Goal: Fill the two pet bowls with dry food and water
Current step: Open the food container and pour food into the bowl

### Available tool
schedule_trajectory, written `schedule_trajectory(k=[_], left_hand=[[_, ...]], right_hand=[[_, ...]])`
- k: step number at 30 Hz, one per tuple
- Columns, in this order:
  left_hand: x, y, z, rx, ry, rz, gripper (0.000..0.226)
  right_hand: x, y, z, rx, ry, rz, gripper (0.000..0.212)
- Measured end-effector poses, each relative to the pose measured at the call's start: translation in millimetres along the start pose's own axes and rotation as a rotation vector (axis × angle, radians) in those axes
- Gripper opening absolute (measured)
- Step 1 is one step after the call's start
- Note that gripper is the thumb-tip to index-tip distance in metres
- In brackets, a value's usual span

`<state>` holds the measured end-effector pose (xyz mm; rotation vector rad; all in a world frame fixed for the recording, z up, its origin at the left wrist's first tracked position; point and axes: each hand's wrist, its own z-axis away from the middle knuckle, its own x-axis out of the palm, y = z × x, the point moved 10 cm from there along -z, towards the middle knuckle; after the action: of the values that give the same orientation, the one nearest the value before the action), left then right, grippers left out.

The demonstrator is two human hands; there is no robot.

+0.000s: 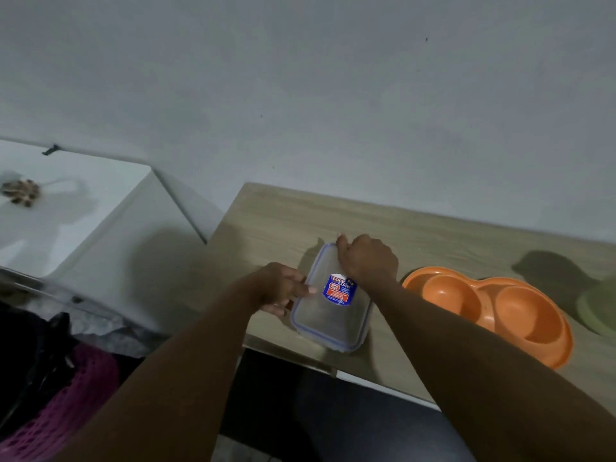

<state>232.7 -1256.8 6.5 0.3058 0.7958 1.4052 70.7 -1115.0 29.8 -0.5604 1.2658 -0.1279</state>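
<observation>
A clear rectangular plastic container (333,315) with a blue-edged clip lid and a blue and red label lies near the front left of the wooden table (433,238). My left hand (283,288) holds its left side, fingers against the lid edge. My right hand (366,258) grips the lid's far right corner. To the right sits an orange double pet bowl (493,308); both of its round wells look dry and hold nothing. What is inside the container cannot be made out.
A pale green object (600,305) lies at the right edge of the table, partly cut off. A white appliance top (66,211) with a small brown item stands to the left. Dark and magenta fabric (66,395) lies lower left. A grey wall runs behind the table.
</observation>
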Motion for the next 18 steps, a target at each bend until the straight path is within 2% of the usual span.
schedule_trajectory(k=[3,6,8,11,14,18], left_hand=[[7,-5,-10,-0.011,-0.075,0.059,0.046],[13,-8,-13,-0.024,-0.145,0.073,0.037],[18,-14,-15,-0.035,-0.195,0.125,0.041],[22,-15,-19,0.018,-0.233,0.217,0.051],[20,-14,-19,0.047,-0.241,0.228,0.05],[21,-14,-18,0.07,-0.229,0.284,0.048]], right_hand=[[2,-5,-5,0.001,-0.03,0.097,0.067],[13,-4,-16,0.023,-0.17,0.109,0.071],[18,-3,-20,0.042,-0.245,0.091,0.073],[5,-6,-23,0.052,-0.089,0.023,0.067],[-3,-15,-19,-0.002,0.013,-0.053,0.064],[-27,17,-10,0.118,0.152,-0.3,0.057]])
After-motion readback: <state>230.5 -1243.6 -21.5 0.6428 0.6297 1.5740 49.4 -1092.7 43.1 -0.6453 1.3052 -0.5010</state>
